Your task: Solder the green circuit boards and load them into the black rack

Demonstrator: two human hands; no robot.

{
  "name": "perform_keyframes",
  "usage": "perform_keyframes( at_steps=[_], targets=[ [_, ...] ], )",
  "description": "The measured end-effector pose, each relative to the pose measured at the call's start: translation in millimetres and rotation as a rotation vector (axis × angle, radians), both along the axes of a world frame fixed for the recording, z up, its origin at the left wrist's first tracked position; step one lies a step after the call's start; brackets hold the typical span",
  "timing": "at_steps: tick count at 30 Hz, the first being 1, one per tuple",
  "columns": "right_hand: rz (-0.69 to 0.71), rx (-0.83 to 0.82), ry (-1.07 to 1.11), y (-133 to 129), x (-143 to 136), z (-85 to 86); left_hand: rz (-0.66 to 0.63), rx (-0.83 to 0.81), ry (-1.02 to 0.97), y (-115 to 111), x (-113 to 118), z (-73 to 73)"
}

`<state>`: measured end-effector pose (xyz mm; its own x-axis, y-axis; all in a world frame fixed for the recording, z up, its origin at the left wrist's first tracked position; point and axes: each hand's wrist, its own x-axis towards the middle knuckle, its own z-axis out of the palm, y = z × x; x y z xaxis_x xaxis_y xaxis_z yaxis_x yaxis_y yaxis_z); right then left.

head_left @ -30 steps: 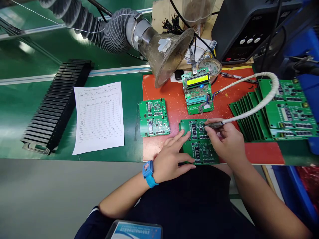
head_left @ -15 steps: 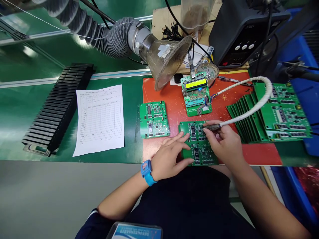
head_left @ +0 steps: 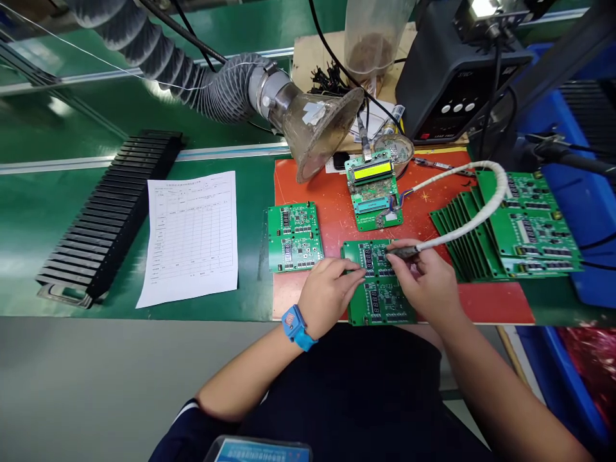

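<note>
My right hand (head_left: 430,279) pinches a dark pen-like probe (head_left: 403,252), its tip on a chip in the upper half of a green circuit board (head_left: 392,298). A white-wrapped cable (head_left: 462,228) runs from the probe to a small programmer board (head_left: 378,192) with a lit yellow display. My left hand (head_left: 330,289) is over the left edge of the probed board, thumb and fingertips drawn together near its upper digit display; anything between them is hidden. Another circuit board (head_left: 294,237) lies to the left, partly behind my left fingers.
A leaning stack of circuit boards (head_left: 534,221) stands at right, beside a blue bin (head_left: 597,282). A fume hood (head_left: 322,131) hangs over the red mat (head_left: 495,301). At left lie a printed form (head_left: 192,237) and a black slotted rack (head_left: 115,212). A soldering station (head_left: 457,83) stands behind.
My left hand has drawn its spread fingers together and lifted them off the lower half of the board. The probe stays on the upper half. The view has shifted slightly.
</note>
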<state>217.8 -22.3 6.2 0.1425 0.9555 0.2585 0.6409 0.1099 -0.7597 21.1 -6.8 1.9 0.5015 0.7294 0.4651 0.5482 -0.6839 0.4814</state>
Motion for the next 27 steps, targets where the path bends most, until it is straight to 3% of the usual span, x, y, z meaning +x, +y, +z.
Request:
perform_keyframes(
  at_steps=[6,10,16,27],
  targets=[
    [-0.020,-0.058,0.143,0.5,2.0,4.7,-0.005,-0.038,0.034,-1.4,1.6,1.8],
    [-0.052,-0.066,0.323,-22.9,6.0,15.6,0.036,-0.062,0.068,-5.5,2.8,3.1],
    [0.052,-0.101,0.084,-63.0,9.9,18.7,0.034,-0.081,0.094,-8.8,5.4,6.0],
    [0.042,-0.051,-0.073,-63.6,7.1,13.0,-0.026,-0.066,0.146,-7.6,-0.1,8.7]
  ],
)
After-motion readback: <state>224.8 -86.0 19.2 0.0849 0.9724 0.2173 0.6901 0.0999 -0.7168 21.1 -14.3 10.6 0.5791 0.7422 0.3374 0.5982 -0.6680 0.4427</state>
